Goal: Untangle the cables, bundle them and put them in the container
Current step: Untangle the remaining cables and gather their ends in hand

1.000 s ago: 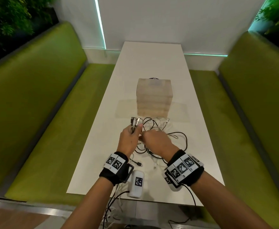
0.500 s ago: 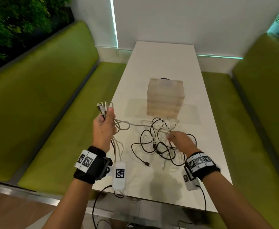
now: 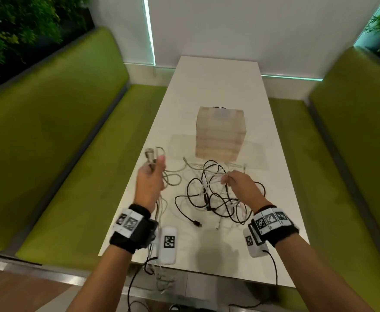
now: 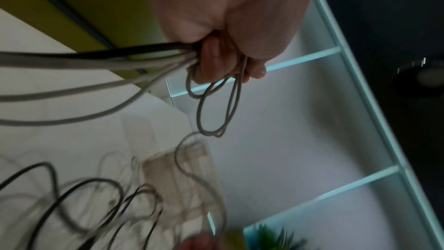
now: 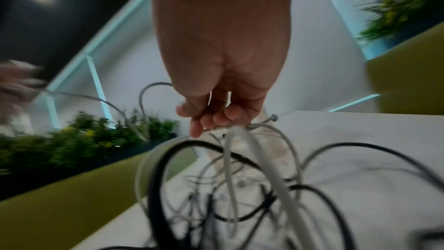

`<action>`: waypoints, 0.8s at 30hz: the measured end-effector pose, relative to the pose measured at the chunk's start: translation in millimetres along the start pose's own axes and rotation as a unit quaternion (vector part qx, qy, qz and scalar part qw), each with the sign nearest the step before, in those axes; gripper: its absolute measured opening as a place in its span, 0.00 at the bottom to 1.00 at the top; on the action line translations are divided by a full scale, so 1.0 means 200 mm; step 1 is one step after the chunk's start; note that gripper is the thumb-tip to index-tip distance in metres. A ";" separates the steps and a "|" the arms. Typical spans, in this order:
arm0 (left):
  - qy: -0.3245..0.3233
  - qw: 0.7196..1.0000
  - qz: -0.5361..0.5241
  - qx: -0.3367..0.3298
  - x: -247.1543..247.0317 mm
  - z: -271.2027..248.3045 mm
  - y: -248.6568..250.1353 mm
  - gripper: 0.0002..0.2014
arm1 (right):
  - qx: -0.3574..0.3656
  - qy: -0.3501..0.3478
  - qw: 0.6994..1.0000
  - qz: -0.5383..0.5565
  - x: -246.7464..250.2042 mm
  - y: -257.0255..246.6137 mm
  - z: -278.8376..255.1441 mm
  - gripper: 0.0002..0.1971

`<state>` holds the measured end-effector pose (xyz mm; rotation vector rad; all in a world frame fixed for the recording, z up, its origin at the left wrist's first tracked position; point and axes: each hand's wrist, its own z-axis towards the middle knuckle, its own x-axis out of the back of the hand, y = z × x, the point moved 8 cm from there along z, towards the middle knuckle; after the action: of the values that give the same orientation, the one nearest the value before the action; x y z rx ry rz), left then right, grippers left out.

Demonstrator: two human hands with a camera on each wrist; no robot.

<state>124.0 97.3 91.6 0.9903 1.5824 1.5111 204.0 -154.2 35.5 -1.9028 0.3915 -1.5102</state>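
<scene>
Head view: untangling step. Left hand (image 3: 149, 183) grips grey cable ends (image 3: 151, 156); right hand (image 3: 240, 185) pinches a white strand (image 3: 216, 176) from the tangle (image 3: 209, 197); next, draw apart.

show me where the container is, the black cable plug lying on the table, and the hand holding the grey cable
container (image 3: 220, 134): head view, front wall of the translucent box.
black cable plug (image 3: 197, 223): head view, connector tip near the table's front.
left hand (image 3: 149, 182): head view, back of the hand gripping the grey cable (image 3: 173, 176).
</scene>
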 end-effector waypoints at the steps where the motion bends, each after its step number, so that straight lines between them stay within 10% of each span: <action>1: -0.037 0.999 0.029 0.007 -0.09 -0.02 -0.03 0.17 | 0.022 -0.005 1.000 -0.003 -0.01 -0.06 0.00 0.15; 7: -0.152 0.980 0.121 0.028 -0.40 -0.07 -0.15 0.17 | 0.116 -0.007 0.993 -0.037 -0.05 -0.28 -0.03 0.12; 24: -0.032 0.998 0.058 -0.005 -0.13 0.06 0.00 0.21 | 0.059 -0.029 0.995 -0.073 -0.10 -0.10 0.01 0.12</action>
<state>146.9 79.8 91.5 1.1302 1.4931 1.5478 197.5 -126.4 34.0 -1.9103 0.1367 -1.5325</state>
